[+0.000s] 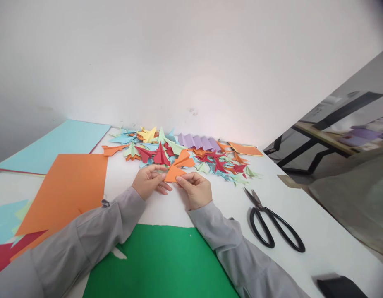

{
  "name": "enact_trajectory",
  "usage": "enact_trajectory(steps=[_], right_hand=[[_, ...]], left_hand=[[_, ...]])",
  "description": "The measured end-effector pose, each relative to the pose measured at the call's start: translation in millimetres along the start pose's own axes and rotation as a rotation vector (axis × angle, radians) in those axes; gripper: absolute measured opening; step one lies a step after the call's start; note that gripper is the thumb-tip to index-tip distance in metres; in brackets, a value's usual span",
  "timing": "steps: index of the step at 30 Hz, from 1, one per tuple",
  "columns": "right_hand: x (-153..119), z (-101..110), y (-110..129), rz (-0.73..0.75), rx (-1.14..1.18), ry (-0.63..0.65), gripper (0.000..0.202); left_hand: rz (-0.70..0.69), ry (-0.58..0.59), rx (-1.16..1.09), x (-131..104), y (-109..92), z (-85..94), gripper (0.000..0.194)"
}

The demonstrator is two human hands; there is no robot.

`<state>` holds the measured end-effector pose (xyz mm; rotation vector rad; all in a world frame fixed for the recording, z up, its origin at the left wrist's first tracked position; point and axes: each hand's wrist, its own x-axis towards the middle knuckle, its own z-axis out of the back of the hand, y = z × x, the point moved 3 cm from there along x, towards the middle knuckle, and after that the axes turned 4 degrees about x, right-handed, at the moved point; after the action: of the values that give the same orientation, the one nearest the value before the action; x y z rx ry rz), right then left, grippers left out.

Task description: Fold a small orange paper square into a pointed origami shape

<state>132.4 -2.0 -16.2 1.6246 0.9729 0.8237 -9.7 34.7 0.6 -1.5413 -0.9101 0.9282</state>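
Note:
A small folded piece of orange paper is in front of me, pointed at the top. My right hand pinches its lower right corner between thumb and fingers. At the left edge, my left hand has its thumb and fingers on the paper, the lower fingers reaching out below it. Right behind this piece lies an orange paper plane. A red paper plane rests beside it, in a heap of small folded paper planes in several colours.
Black-handled scissors lie partly open at right. Large orange sheets and a light blue sheet cover the left. A green sheet lies under my forearms. Accordion-folded purple paper stands by the wall. A black object sits at lower right.

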Motion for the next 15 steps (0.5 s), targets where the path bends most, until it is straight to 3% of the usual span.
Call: enact_trajectory(steps=[15], right_hand=[[-0.8, -2.9, 2.6, -0.007, 0.041, 0.009, 0.031]], left_hand=[[-0.075, 0.036, 0.046, 2.9, 4.2, 0.0, 0.042]])
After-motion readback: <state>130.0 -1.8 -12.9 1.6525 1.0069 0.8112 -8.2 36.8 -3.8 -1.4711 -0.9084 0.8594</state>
